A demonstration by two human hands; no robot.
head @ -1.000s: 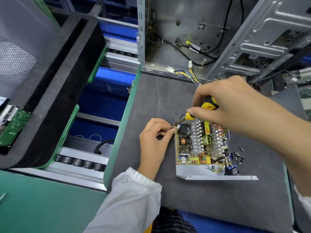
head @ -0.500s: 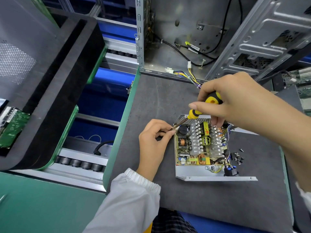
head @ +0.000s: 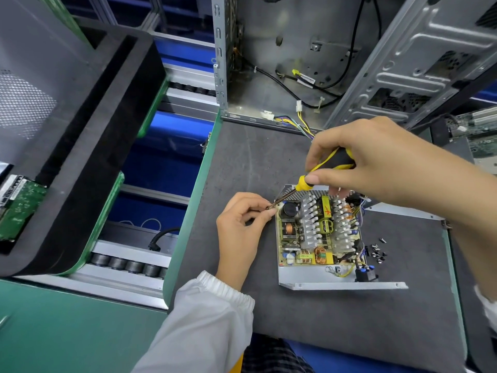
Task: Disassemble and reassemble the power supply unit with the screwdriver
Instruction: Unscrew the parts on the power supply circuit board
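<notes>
The opened power supply unit [head: 317, 232] lies on the dark grey mat [head: 336, 319], its circuit board with heat sinks and coils exposed in a silver metal tray. My right hand [head: 376, 162] grips the yellow and black handle of the screwdriver [head: 322, 170], whose shaft slants down left to the unit's far left corner. My left hand [head: 242, 224] pinches the screwdriver's tip at that corner between thumb and forefinger. Whether a screw sits on the tip is hidden by the fingers.
Several small black screws [head: 377, 251] lie on the mat right of the unit. An open computer case [head: 295, 63] with loose cables stands behind. A black foam tray [head: 80, 146] and a green circuit board [head: 18, 208] sit at the left, past a roller conveyor [head: 129, 265].
My right hand has raised and tilted the screwdriver handle up to the right, while the tip stays at the unit's corner. My left hand keeps its pinch there.
</notes>
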